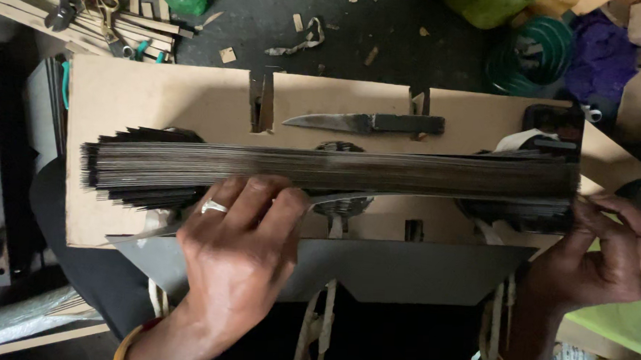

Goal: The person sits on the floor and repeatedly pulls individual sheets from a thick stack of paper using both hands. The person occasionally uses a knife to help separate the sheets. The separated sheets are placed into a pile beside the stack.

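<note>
Stack: the long stack of thin dark grey sheets [328,172] lies on your flat brown cardboard board [144,100], its long axis running left to right across the view, edges facing up at you.
Left hand: your left hand [242,230], silver ring on one finger, presses fingers down on the stack's near edge, left of centre — flat on it, not clamped around it.
Right hand: your right hand [609,250] touches the stack's right end, fingers curled at the corner; I cannot tell whether it grips.
Knife: a steel-bladed knife with a dark handle [366,122] lies beyond the stack — parallel to it, tip pointing left.
Folded sheet: a wide grey sheet [403,270] sits just below the board.
</note>
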